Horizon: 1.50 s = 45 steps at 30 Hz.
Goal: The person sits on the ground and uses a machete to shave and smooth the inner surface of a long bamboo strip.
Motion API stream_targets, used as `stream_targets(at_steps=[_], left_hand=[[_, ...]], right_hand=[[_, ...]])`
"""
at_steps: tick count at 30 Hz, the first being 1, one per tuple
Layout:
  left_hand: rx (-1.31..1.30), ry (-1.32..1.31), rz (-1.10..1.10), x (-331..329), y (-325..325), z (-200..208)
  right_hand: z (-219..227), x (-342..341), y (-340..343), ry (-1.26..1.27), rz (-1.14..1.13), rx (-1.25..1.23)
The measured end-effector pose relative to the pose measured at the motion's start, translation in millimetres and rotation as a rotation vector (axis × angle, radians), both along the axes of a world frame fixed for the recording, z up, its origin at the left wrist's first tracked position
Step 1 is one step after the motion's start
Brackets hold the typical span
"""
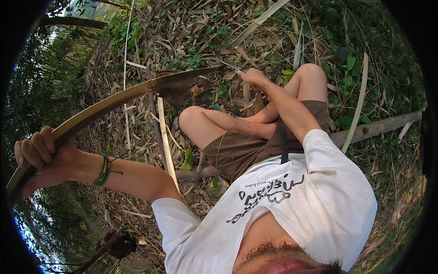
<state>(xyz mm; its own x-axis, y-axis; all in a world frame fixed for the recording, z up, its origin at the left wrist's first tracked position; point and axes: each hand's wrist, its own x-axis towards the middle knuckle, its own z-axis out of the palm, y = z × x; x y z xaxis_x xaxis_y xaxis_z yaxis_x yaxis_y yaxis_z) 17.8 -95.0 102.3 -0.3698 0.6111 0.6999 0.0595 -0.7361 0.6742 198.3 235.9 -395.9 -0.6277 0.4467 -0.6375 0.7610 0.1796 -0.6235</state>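
Observation:
My left hand [43, 157] is raised far out at the left, its fingers wrapped round one end of a long, curved strip of split bamboo [105, 104]. The strip slants up to the right, past a dark node, and ends in a broader brown piece in front of my knees. At that far end, my right hand [253, 77] is closed on a small knife [229, 65], with the handle hidden in the fist. Its thin blade points up and left, close by the strip's tip; I cannot tell whether they touch.
I sit cross-legged, with a log [383, 127] running behind my hips. Pale split strips lie about: one upright by my left knee [165, 134], one at the right [358, 102], another ahead [261, 21]. Dry leaves and green plants cover the ground. Lower left is a dark reddish object [121, 244].

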Motion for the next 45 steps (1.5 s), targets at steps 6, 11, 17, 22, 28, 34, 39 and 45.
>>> stream_targets(at_steps=[6,11,17,22,28,34,39,45], left_hand=[[0.013,-0.031,0.071,0.5,-22.5,-2.5],[0.060,-0.002,0.636,-2.5,-33.6,3.5],[0.321,0.172,1.221,83.8,-152.7,100.6],[0.631,0.084,1.258,102.6,-254.4,84.4],[0.933,-0.573,1.612,99.2,-281.9,-88.5],[0.894,-0.941,1.817,114.8,-318.6,-255.7],[0.647,-1.569,1.652,150.9,-322.2,-400.5],[0.498,-1.787,1.517,174.5,-284.1,-421.2]], right_hand=[[28.7,-12.6,-24.2,0.159,0.169,-0.056],[-44.2,-1.7,-2.2,-0.101,0.023,0.122],[-13.5,-13.0,-2.2,-0.200,0.049,0.039],[-38.2,-20.3,8.6,-0.173,0.154,0.074],[-41.7,-16.3,15.1,-0.153,0.239,0.159],[-38.5,-17.3,14.5,-0.099,0.232,0.070],[-12.4,-9.3,-5.6,-0.120,0.157,-0.068],[-0.1,3.2,4.1,0.080,0.073,-0.267]])
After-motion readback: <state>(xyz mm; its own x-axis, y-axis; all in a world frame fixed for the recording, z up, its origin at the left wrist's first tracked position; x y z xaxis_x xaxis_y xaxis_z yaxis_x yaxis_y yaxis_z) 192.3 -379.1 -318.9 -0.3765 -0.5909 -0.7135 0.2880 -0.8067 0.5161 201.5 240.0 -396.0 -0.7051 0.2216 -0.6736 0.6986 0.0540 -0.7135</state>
